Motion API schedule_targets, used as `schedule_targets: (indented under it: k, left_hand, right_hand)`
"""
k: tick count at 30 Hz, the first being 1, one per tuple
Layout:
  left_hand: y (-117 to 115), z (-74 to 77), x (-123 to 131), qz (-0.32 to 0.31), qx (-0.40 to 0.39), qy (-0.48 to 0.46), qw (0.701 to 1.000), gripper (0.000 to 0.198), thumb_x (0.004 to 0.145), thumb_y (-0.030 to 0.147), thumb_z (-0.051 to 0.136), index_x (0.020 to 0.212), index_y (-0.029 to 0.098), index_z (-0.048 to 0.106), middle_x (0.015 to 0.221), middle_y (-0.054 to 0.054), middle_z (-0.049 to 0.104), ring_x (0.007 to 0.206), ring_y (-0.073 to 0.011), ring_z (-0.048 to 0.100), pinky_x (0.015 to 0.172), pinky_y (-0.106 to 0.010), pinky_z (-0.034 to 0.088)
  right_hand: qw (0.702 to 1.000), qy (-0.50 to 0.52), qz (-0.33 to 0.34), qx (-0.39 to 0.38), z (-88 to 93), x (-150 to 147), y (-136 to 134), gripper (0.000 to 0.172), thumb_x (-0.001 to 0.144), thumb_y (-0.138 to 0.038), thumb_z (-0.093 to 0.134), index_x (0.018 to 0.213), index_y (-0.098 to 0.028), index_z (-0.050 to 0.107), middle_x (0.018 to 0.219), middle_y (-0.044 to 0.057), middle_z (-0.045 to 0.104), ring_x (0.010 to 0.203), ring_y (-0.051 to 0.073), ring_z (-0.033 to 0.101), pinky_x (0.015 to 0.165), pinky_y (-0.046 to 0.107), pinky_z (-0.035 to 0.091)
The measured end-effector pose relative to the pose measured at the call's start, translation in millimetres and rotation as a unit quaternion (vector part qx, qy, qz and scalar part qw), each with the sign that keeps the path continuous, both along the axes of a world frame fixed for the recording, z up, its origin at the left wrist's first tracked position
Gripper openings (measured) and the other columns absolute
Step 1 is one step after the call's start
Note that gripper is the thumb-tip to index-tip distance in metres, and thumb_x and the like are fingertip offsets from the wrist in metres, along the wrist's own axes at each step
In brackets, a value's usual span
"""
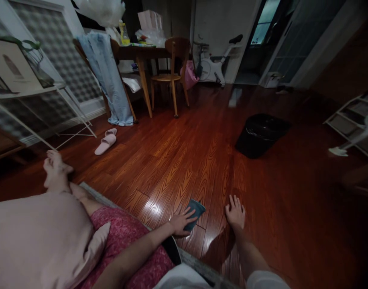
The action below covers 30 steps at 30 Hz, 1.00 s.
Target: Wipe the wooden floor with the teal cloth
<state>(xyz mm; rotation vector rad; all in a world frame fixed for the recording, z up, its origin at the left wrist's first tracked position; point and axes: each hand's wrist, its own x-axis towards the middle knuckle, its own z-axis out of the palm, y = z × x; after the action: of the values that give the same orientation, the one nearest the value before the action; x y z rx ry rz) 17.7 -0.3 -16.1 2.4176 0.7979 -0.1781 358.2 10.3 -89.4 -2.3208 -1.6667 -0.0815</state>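
A small dark teal item, like a folded cloth or a flat pouch (pixel 197 209), lies on the glossy red-brown wood floor (pixel 171 160). My left hand (pixel 181 222) rests at its left side, with fingers spread over part of it. Its lower left portion is hidden under those fingers. To the right, my right hand (pixel 236 211) is open with the fingers stretched forward, on or just above the bare boards; whether it touches them I cannot tell. Nothing shows in the right hand.
A pale pillow (pixel 39 237) lies over my legs, beside a grey rug edge (pixel 96 193). Ahead stand a black bin (pixel 256 136), pink slippers (pixel 106 143), a wooden chair (pixel 171 76) and jeans (pixel 111 80) over another chair. A white shelf (pixel 349 120) is right.
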Motion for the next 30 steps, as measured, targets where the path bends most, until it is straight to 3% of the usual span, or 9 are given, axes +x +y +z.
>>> schedule_targets:
  k: [3, 5, 10, 13, 16, 20, 22, 26, 30]
  left_hand:
    - [4, -4.1, 2, -0.016, 0.017, -0.015, 1.0, 0.077, 0.091, 0.055, 0.057, 0.157, 0.033, 0.025, 0.165, -0.004, 0.016, 0.151, -0.0337, 0.011, 0.117, -0.063, -0.002]
    - [15, -4.4, -6, 0.011, 0.023, 0.004, 1.0, 0.08, 0.089, 0.057, 0.061, 0.157, 0.034, 0.025, 0.165, -0.005, 0.016, 0.151, -0.034, 0.011, 0.117, -0.064, -0.002]
    - [44, 4.2, -52, 0.24, 0.047, 0.095, 0.965, 0.083, 0.089, 0.052, 0.061, 0.158, 0.036, 0.019, 0.166, -0.004, 0.013, 0.152, -0.032, 0.009, 0.118, -0.062, 0.006]
    - [50, 8.1, -81, 0.317, 0.061, 0.12, 0.939, 0.078, 0.095, 0.05, 0.051, 0.16, 0.03, 0.012, 0.166, -0.01, 0.007, 0.151, -0.0375, 0.006, 0.114, -0.069, 0.01]
    - [47, 8.0, -91, 0.35, 0.058, 0.13, 0.926, 0.077, 0.096, 0.05, 0.047, 0.161, 0.026, 0.012, 0.166, -0.013, 0.006, 0.15, -0.0404, 0.006, 0.112, -0.071, 0.014]
    - [33, 4.1, -65, 0.293, 0.044, 0.104, 0.949, 0.077, 0.093, 0.046, 0.052, 0.16, 0.027, 0.019, 0.166, -0.009, 0.009, 0.151, -0.0355, 0.006, 0.117, -0.062, 0.011]
    - [23, -0.4, -42, 0.223, 0.027, 0.079, 0.971, 0.08, 0.088, 0.046, 0.06, 0.158, 0.031, 0.024, 0.165, -0.005, 0.013, 0.152, -0.0331, 0.008, 0.119, -0.059, 0.01]
    - [5, -10.7, -1, 0.039, 0.004, 0.004, 0.999, 0.083, 0.088, 0.052, 0.062, 0.158, 0.029, 0.025, 0.165, -0.009, 0.016, 0.151, -0.0357, 0.011, 0.116, -0.064, 0.008]
    - [9, -10.5, 5, 0.0, 0.019, -0.017, 1.0, 0.078, 0.09, 0.059, 0.058, 0.157, 0.033, 0.026, 0.165, -0.007, 0.019, 0.151, -0.034, 0.014, 0.116, -0.066, -0.001]
  right_hand:
    - [1.0, 0.002, 0.004, 0.008, -0.2, 1, 0, 0.064, 0.091, -0.033, 0.024, 0.151, -0.016, 0.039, 0.156, 0.01, 0.041, 0.146, 0.022, 0.028, 0.115, 0.046, 0.025]
    - [1.0, 0.004, 0.004, 0.011, -0.1, 1, 0, 0.064, 0.091, -0.034, 0.023, 0.15, -0.016, 0.042, 0.156, 0.011, 0.041, 0.145, 0.023, 0.029, 0.115, 0.046, 0.026]
    - [1.0, 0.005, 0.004, 0.015, -0.9, 2, 2, 0.064, 0.091, -0.034, 0.024, 0.149, -0.016, 0.042, 0.155, 0.011, 0.042, 0.145, 0.023, 0.03, 0.114, 0.046, 0.026]
    - [1.0, 0.005, 0.007, 0.013, -2.5, 3, 2, 0.063, 0.09, -0.033, 0.026, 0.15, -0.019, 0.041, 0.155, 0.011, 0.043, 0.145, 0.024, 0.031, 0.114, 0.047, 0.026]
    - [1.0, 0.006, 0.008, 0.013, -3.7, 4, 2, 0.064, 0.09, -0.032, 0.027, 0.15, -0.019, 0.041, 0.155, 0.01, 0.042, 0.144, 0.025, 0.031, 0.114, 0.048, 0.026]
    - [1.0, 0.01, 0.007, 0.013, -3.4, 3, 2, 0.064, 0.09, -0.033, 0.025, 0.15, -0.019, 0.041, 0.155, 0.011, 0.042, 0.145, 0.025, 0.032, 0.115, 0.049, 0.024]
    - [1.0, 0.008, 0.005, 0.014, -2.8, 3, 2, 0.064, 0.091, -0.033, 0.024, 0.15, -0.017, 0.042, 0.155, 0.011, 0.042, 0.145, 0.025, 0.032, 0.116, 0.048, 0.024]
    - [1.0, 0.003, 0.006, 0.015, -1.7, 4, 1, 0.064, 0.09, -0.033, 0.024, 0.15, -0.019, 0.041, 0.155, 0.011, 0.042, 0.144, 0.024, 0.033, 0.115, 0.047, 0.024]
    - [1.0, -0.004, 0.003, 0.018, -0.3, 3, 1, 0.063, 0.09, -0.033, 0.024, 0.149, -0.018, 0.043, 0.155, 0.01, 0.043, 0.144, 0.023, 0.032, 0.115, 0.045, 0.026]
